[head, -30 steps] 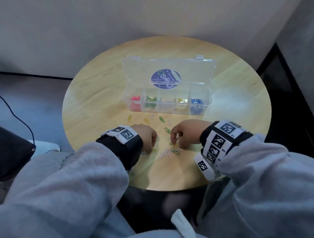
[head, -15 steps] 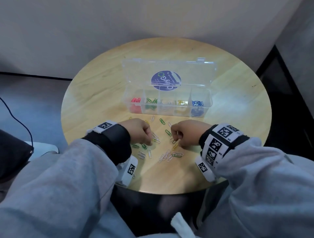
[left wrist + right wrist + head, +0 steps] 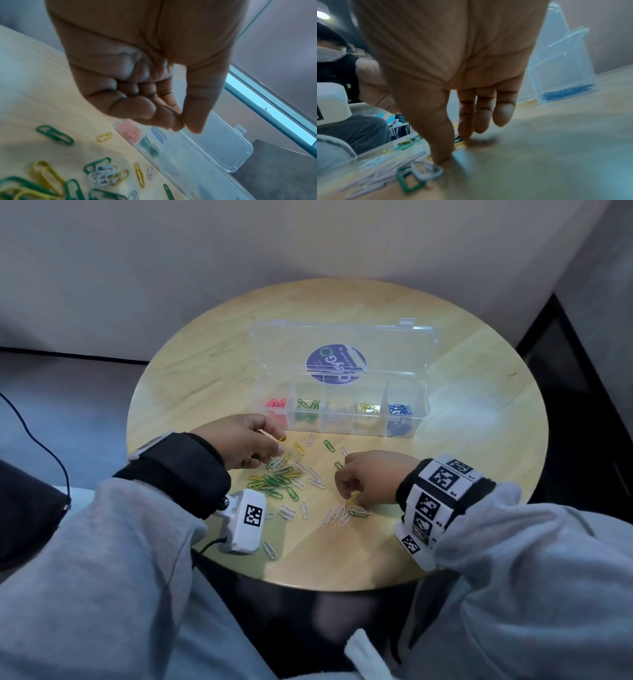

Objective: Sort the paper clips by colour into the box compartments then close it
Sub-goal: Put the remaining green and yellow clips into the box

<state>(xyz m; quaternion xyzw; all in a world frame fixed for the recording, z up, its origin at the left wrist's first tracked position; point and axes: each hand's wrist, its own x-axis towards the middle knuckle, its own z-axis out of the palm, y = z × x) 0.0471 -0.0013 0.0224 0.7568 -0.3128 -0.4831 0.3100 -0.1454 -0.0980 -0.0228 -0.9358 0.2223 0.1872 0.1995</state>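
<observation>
Round wooden tabletop (image 3: 462, 535) against a grey wall. Nearest: loose paper clips (image 3: 284, 479), light, thin, slippery wire, best pinched at the edges. Right hand (image 3: 368, 479) reaches fingers-down into them; grip unclear. Left hand (image 3: 245, 443) pinches a yellow clip (image 3: 281, 439). Beyond, the open box (image 3: 342, 409), lid up, sorted colours inside; nothing blocks it.

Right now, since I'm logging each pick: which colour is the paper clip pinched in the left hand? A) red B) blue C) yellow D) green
C: the left hand pinches a yellow paper clip at its fingertips, lifted above the table near the box.
</observation>
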